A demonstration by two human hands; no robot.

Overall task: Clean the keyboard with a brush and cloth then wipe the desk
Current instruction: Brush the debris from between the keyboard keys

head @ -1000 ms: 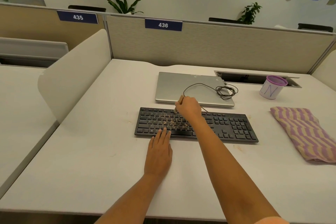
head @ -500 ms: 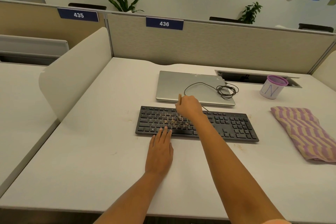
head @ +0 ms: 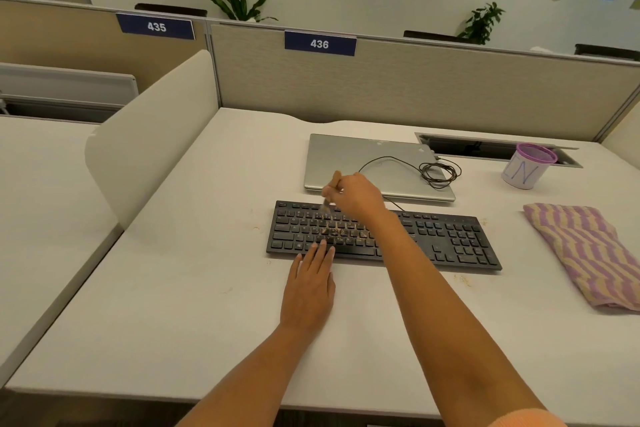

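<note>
Brush [head: 327, 201] sits clamped in right hand [head: 356, 196] over keyboard [head: 443, 239]; left hand [head: 308, 284] lies flat, straight-fingered; cup [head: 524, 172] contents hidden.

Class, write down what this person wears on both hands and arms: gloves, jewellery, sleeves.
Both the left hand and the right hand are bare: no gloves, and no rings or watch show. Both forearms are uncovered. Only a peach-orange fabric sleeve edge appears, high on the right arm at the picture's bottom corner.
</note>
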